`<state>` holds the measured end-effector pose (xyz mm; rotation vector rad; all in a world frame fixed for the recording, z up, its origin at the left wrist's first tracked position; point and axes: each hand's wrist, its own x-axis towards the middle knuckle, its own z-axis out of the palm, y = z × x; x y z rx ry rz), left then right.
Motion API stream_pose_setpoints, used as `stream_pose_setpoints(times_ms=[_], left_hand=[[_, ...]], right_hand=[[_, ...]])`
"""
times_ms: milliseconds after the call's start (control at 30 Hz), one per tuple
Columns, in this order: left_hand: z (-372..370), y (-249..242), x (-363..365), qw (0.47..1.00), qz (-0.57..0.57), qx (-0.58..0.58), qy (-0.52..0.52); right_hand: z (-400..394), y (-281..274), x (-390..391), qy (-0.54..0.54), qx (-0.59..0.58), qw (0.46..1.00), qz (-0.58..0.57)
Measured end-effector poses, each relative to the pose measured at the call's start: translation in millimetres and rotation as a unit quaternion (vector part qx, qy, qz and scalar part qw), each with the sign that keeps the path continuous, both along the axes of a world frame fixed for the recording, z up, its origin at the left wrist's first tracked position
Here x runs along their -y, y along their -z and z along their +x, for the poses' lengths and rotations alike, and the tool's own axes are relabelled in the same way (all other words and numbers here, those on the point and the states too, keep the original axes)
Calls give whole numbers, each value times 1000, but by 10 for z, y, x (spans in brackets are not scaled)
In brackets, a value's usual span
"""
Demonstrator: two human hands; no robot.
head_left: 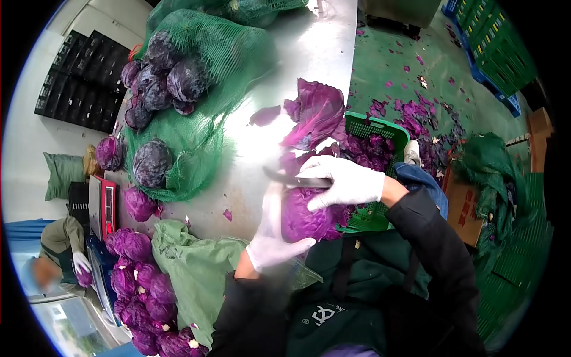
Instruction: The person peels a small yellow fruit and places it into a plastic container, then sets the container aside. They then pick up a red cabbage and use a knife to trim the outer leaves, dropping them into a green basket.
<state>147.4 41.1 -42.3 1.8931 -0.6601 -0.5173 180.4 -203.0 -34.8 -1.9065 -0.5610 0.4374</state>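
While the gloved fingers of the right hand (348, 181) are pressed together around a knife (304, 181), the left hand (272, 235) cups a red cabbage (303, 215), its thumb spread from the blurred fingers. The cabbage is roundish, glossy, bright purple; its long axis cannot be told. Above it, the blade points leftward, its length running across the body. Beside these, a green basket (380, 124) contains purple leaves (370, 149).

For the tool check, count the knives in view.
1 knife: in the right hand, near the cabbage at the left hand. Others may be hidden under the loose leaves or the net.
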Motion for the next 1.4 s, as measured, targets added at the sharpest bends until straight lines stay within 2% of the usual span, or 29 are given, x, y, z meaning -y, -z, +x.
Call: stream_pose_setpoints(times_ms=[33,67,133,200,300,333,367,467,500,567,700,733,833,900,933,967,1000,1033,1100,1133,1167,1200,1300,1400], left_hand=[[14,-5,0,1000,8,28,9],[18,-11,-11,998,17,55,17],[16,-27,-66,994,52,92,20],[-109,-65,-67,985,111,128,-40],[-276,-274,98,956,157,211,-131],[-323,-252,138,967,106,153,-172],[-380,-223,186,971,55,95,-214],[-399,-50,324,944,111,170,-259],[-391,-51,320,949,104,173,-243],[-388,-61,313,958,87,177,-209],[-449,-138,288,967,68,192,-153],[-497,-40,221,956,79,213,-184],[-560,0,71,963,67,170,-199],[-496,-124,97,971,-13,87,-222],[-475,-124,75,965,-40,25,-258],[-454,-116,42,954,-68,-36,-291],[-433,-79,-18,946,-80,-63,-308],[-418,-100,1,921,-141,-141,-336],[-451,-98,87,844,-269,-275,-373],[-461,-99,116,817,-314,-325,-358],[-468,-101,149,785,-356,-374,-341],[-479,-102,195,749,-396,-423,-322],[-544,-155,306,739,-368,-468,-315],[-528,-186,239,779,-254,-463,-336]], right_hand=[[67,-114,28,-42,-52,997,36],[78,-81,0,-33,-45,996,72],[77,86,-119,10,35,999,39],[-7,148,-250,86,194,975,-64],[-87,152,-328,196,248,947,-55],[-119,134,-343,219,253,940,-64],[-137,119,-349,218,249,940,-81],[-123,171,-340,217,265,932,-121],[-67,292,-319,223,177,955,-85],[74,307,-198,238,95,960,-114],[260,502,-123,274,3,941,-199],[277,451,-75,258,-36,947,-187],[96,229,-41,319,82,925,-189],[-34,230,-28,378,260,863,-212],[-132,162,-31,394,266,858,-193],[-250,166,-34,389,255,868,-174],[-388,158,-57,358,195,904,-130],[-535,147,-96,325,132,933,-84],[-787,39,-263,321,77,944,-8],[-878,61,-325,311,95,946,2],[-965,14,-338,276,35,960,-5],[-1016,10,-378,283,50,957,-28],[-1039,45,-398,301,26,951,-60],[-997,86,-321,296,42,953,-52]])
